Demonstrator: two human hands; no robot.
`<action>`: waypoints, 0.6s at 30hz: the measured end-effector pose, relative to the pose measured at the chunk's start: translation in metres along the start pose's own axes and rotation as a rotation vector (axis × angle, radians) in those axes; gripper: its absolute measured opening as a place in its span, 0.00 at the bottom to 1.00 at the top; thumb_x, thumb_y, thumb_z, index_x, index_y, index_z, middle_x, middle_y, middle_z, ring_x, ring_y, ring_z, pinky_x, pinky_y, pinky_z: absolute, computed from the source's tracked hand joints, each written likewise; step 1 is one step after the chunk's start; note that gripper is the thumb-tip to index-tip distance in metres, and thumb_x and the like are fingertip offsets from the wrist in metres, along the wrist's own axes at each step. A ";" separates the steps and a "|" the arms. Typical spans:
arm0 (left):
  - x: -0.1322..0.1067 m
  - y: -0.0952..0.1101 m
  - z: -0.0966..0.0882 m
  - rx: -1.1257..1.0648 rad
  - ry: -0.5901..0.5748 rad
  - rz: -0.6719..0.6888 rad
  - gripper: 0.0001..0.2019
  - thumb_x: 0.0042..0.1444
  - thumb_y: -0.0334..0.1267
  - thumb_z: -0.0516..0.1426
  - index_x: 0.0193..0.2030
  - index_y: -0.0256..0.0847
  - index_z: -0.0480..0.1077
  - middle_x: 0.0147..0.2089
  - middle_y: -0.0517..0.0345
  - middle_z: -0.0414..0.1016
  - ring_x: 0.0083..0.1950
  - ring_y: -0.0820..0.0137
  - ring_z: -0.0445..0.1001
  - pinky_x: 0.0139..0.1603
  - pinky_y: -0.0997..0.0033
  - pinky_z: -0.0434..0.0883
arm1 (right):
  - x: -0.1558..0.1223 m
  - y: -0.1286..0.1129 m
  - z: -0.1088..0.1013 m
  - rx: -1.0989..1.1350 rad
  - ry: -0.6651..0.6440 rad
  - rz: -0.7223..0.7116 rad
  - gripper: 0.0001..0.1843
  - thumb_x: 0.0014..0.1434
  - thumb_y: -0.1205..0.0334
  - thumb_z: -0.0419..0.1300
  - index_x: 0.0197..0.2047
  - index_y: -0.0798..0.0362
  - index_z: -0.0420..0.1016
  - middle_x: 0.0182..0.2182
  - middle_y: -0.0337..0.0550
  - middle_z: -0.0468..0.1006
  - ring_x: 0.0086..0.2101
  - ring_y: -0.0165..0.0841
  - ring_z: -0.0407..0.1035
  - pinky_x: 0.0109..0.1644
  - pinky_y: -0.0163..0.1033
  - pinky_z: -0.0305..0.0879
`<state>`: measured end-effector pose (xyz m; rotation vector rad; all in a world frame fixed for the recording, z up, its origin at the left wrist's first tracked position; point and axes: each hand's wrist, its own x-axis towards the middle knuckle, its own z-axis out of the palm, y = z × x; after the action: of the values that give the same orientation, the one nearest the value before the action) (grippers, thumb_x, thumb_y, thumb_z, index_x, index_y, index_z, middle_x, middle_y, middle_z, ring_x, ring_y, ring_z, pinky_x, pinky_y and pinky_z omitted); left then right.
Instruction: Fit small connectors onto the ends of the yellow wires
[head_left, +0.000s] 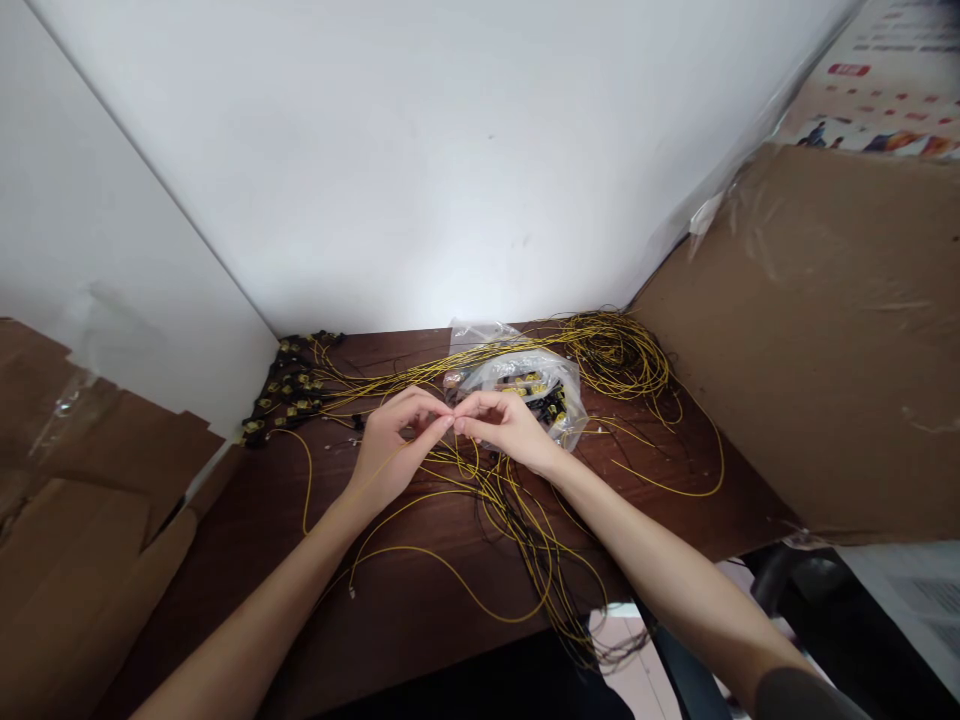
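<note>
Left hand (394, 445) and right hand (506, 425) meet fingertip to fingertip, both pinched shut on a yellow wire (390, 462), above the worktop (420, 610) just before a bag (536, 385).

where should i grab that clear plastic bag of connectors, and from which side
Likely the empty crumpled flap at the far end of the clear plastic bag, pinched from above and behind. The bag lies slumped, its near side is crowded by the right hand and yellow wires, and that flap holds no connectors.
</note>
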<state>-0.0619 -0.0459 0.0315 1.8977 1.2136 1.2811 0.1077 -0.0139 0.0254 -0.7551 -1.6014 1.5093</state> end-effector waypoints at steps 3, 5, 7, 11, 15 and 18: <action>0.000 -0.001 0.000 -0.003 -0.012 -0.006 0.05 0.54 0.37 0.57 0.31 0.39 0.72 0.32 0.57 0.69 0.32 0.73 0.66 0.31 0.74 0.62 | 0.000 0.001 0.000 0.011 -0.005 -0.003 0.04 0.50 0.65 0.62 0.32 0.56 0.76 0.25 0.37 0.75 0.25 0.23 0.65 0.31 0.32 0.61; 0.000 -0.001 0.000 -0.010 -0.015 -0.005 0.05 0.54 0.37 0.57 0.31 0.39 0.72 0.32 0.57 0.69 0.32 0.73 0.66 0.32 0.73 0.62 | 0.000 0.001 0.000 0.012 -0.004 -0.005 0.05 0.50 0.64 0.63 0.32 0.56 0.76 0.25 0.37 0.75 0.25 0.24 0.65 0.31 0.32 0.61; 0.000 0.000 -0.001 -0.005 -0.017 0.003 0.05 0.54 0.37 0.57 0.31 0.38 0.72 0.32 0.57 0.69 0.32 0.73 0.66 0.31 0.73 0.62 | -0.001 0.001 0.000 0.005 0.010 -0.005 0.05 0.49 0.64 0.63 0.31 0.56 0.77 0.24 0.37 0.74 0.24 0.23 0.64 0.29 0.32 0.60; 0.001 0.003 -0.003 0.053 -0.012 0.027 0.06 0.54 0.36 0.57 0.30 0.38 0.73 0.30 0.57 0.68 0.31 0.73 0.65 0.31 0.73 0.61 | -0.001 0.001 -0.001 -0.006 0.037 0.004 0.06 0.48 0.62 0.64 0.31 0.55 0.78 0.22 0.36 0.73 0.21 0.22 0.62 0.25 0.31 0.58; 0.001 0.006 -0.003 0.089 -0.021 0.057 0.05 0.54 0.35 0.56 0.34 0.38 0.73 0.29 0.59 0.66 0.29 0.74 0.63 0.30 0.73 0.61 | -0.001 0.002 -0.001 -0.018 0.041 0.006 0.07 0.48 0.62 0.65 0.30 0.56 0.78 0.21 0.36 0.73 0.21 0.23 0.63 0.26 0.31 0.60; 0.001 0.006 -0.002 0.101 -0.039 0.067 0.06 0.55 0.35 0.55 0.33 0.38 0.73 0.29 0.58 0.65 0.29 0.74 0.62 0.30 0.73 0.61 | -0.001 0.003 0.000 0.019 0.033 0.025 0.08 0.48 0.61 0.65 0.30 0.57 0.77 0.21 0.36 0.73 0.20 0.23 0.64 0.25 0.31 0.61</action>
<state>-0.0618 -0.0474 0.0377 2.0414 1.2250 1.2317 0.1082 -0.0144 0.0225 -0.7884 -1.5563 1.5202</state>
